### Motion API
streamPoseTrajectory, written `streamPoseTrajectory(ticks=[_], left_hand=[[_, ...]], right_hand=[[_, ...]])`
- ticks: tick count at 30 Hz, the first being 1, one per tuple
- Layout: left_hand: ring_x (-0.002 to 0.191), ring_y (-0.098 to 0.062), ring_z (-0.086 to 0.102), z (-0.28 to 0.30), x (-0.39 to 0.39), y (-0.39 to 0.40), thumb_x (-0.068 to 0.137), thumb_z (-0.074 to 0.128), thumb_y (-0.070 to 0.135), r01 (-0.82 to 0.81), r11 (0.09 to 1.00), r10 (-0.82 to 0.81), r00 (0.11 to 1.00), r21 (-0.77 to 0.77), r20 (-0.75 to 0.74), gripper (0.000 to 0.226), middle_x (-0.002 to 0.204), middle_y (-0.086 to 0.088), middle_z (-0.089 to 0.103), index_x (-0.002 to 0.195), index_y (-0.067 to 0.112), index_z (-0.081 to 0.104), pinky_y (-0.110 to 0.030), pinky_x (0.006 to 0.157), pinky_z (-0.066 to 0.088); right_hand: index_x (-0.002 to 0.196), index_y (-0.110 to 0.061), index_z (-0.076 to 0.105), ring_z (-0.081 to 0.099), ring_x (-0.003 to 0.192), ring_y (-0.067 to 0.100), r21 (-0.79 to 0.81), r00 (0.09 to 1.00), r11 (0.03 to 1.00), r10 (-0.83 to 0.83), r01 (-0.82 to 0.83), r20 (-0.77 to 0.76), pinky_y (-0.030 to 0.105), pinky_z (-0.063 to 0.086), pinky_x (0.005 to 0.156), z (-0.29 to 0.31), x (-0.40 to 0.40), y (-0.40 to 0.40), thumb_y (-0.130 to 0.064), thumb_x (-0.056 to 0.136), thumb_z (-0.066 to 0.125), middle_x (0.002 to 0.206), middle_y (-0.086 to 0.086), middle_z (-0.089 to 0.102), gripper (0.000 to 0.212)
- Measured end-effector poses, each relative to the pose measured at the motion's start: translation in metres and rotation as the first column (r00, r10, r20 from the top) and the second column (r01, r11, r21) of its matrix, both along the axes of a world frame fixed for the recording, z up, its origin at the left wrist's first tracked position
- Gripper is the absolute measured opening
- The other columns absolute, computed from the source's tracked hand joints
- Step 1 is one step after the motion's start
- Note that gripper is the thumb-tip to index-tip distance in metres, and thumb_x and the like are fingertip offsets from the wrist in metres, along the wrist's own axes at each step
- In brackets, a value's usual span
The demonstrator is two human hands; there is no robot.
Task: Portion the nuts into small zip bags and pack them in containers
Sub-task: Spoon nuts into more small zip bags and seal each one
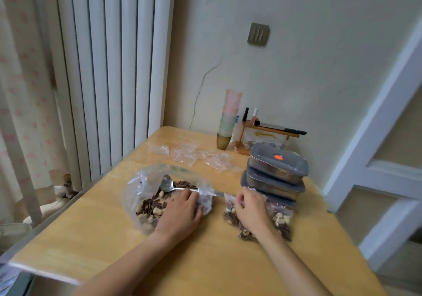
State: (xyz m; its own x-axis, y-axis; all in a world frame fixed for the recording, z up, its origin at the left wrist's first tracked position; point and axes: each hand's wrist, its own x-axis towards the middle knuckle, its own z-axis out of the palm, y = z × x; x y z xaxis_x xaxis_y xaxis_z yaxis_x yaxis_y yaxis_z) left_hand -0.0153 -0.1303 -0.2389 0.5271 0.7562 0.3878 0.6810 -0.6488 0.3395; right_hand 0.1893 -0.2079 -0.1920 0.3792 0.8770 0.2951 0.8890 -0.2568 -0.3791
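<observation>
We hold two bags of nuts, one under each hand.

Our left hand curls over the rim of the big nut bag, beside the spoon, whose handle runs rightward out over the rim toward the small zip bag. Our right hand pinches that small bag's top edge, fingers together on the plastic. It lies on the table, touching the stacked containers behind it, so we judge the right hand nearer for packing.
</observation>
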Motion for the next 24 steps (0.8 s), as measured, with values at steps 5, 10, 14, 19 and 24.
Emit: streamPoseTrajectory(ticks=[5, 10, 14, 19, 24], left_hand=[[0.098, -0.023, 0.056, -0.002, -0.012, 0.015, 0.098, 0.034, 0.048, 0.045, 0.995, -0.041, 0.998, 0.087, -0.045, 0.030, 0.106, 0.003, 0.054, 0.109, 0.026, 0.051, -0.038, 0.078, 0.047], [0.088, -0.020, 0.058, -0.007, -0.017, 0.026, 0.097, 0.043, 0.042, 0.068, 0.972, -0.055, 0.996, 0.224, -0.066, 0.016, 0.093, 0.006, 0.055, 0.100, 0.029, 0.051, -0.035, 0.073, 0.046], [0.086, -0.021, 0.055, -0.009, -0.016, 0.026, 0.093, 0.046, 0.040, 0.087, 0.970, -0.077, 0.996, 0.227, -0.053, 0.015, 0.093, 0.006, 0.054, 0.100, 0.028, 0.052, -0.035, 0.074, 0.050], [0.089, -0.017, 0.059, -0.009, -0.016, 0.024, 0.087, 0.052, 0.040, 0.086, 0.978, -0.085, 0.996, 0.191, -0.014, 0.019, 0.096, 0.008, 0.059, 0.102, 0.030, 0.057, -0.031, 0.074, 0.051], [0.108, -0.015, 0.053, -0.007, -0.015, 0.027, 0.090, 0.039, 0.043, 0.063, 0.993, -0.065, 0.998, 0.097, 0.014, 0.025, 0.109, 0.008, 0.057, 0.106, 0.032, 0.053, -0.031, 0.087, 0.046]], right_hand=[[0.105, -0.022, 0.051, 0.050, 0.100, 0.014, 0.101, 0.995, 0.995, -0.032, 0.022, 0.097, 0.031, 0.047, 0.078, 0.008, -0.002, 0.008, -0.017, 0.097, 0.060, 0.107, -0.006, 0.051, 0.013], [0.094, -0.019, 0.056, 0.052, 0.094, 0.015, 0.118, 0.999, 0.992, 0.035, -0.039, 0.038, 0.027, 0.042, 0.076, 0.017, -0.007, 0.062, -0.010, 0.096, 0.055, 0.103, -0.004, 0.054, 0.009], [0.091, -0.018, 0.064, 0.058, 0.094, 0.016, -0.003, 0.991, 0.991, 0.133, -0.133, 0.001, 0.033, 0.051, 0.084, 0.016, -0.012, 0.120, -0.011, 0.098, 0.049, 0.100, -0.003, 0.062, 0.017], [0.086, -0.014, 0.067, 0.063, 0.095, 0.026, -0.164, 0.984, 0.970, 0.177, -0.178, -0.018, 0.041, 0.057, 0.083, 0.000, -0.025, 0.188, -0.008, 0.093, 0.045, 0.099, 0.006, 0.067, 0.023], [0.142, -0.019, 0.058, 0.051, 0.133, 0.024, -0.181, 0.950, 0.935, 0.313, -0.305, 0.014, 0.040, 0.044, 0.111, -0.015, -0.051, 0.232, -0.001, 0.099, 0.052, 0.145, 0.002, 0.055, 0.047]])
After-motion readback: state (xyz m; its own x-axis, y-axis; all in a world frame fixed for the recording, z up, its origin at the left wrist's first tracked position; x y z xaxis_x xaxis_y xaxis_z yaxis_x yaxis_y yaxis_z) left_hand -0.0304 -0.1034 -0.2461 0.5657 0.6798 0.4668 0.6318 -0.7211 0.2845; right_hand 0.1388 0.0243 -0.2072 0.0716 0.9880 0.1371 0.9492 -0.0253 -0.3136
